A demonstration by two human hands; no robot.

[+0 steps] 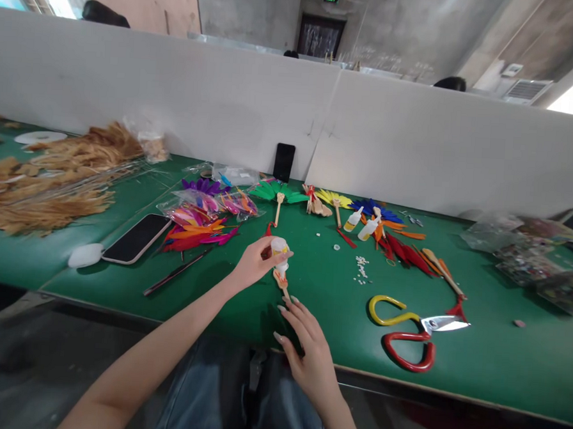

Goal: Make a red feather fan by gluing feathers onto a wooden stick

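Note:
My left hand [254,264] is closed around a small white glue bottle [280,245], tipped nozzle-down. Its tip is right over the carved top of a light wooden fan handle [280,279], which lies on the green table; whether they touch I cannot tell. My right hand [311,347] has its fingers spread, with fingertips resting at the lower end of this handle. Beyond my hands lies a green feather fan [278,193] on a wooden handle. Two more glue bottles [353,219] stand or lean to the right, near white beads [361,268].
Scissors [424,327] with yellow and red handles lie open at right. Yellow [334,198] and blue [376,210] feather fans lie at the back. At left are colourful feathers [194,226], a phone [137,239], a dark pen-like stick [175,273] and brown feathers [72,171].

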